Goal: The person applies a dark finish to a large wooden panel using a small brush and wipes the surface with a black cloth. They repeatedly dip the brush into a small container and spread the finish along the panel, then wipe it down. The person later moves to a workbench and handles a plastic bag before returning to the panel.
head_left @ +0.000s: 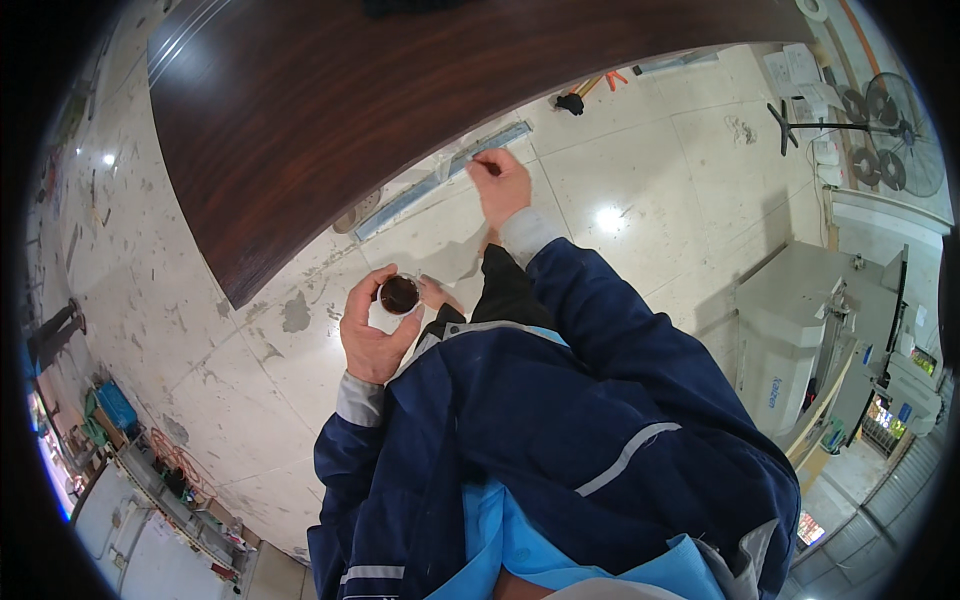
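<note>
My left hand (368, 338) is closed around a small white-rimmed cup (400, 294) with dark brown liquid in it. The cup is held upright over the floor, to the left of my legs. Further forward, my right hand (502, 188) is curled with the fingertips pinched together. Between its fingers is a small dark patch, too small to make out. In front of both hands lies the dark brown wooden panel (330, 120), its glossy grained top curving across the view. Neither hand touches it.
Under the panel a grey metal bar (440, 182) runs along the tiled floor (640, 170). A black and orange tool (572, 102) lies beyond. At the right are a stand fan (905, 135) and a big grey machine (785, 330). A person (58, 335) stands far left.
</note>
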Available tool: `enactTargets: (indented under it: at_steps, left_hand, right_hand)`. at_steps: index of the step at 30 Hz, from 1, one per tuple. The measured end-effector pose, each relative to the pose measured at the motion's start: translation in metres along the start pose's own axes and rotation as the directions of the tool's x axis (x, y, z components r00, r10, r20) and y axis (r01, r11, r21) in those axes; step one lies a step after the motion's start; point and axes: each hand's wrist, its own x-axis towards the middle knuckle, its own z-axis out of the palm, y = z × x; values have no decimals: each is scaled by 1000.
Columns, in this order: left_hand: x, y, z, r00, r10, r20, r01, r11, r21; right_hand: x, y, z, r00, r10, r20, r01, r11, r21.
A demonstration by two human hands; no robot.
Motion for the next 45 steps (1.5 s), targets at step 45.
enactTargets:
  at_steps: [45]
  left_hand:
    - [-81, -49, -82, 987, 14, -158, -19, 999, -29]
  right_hand:
    - [-77, -3, 96, 992, -55, 112, 76, 978, -192]
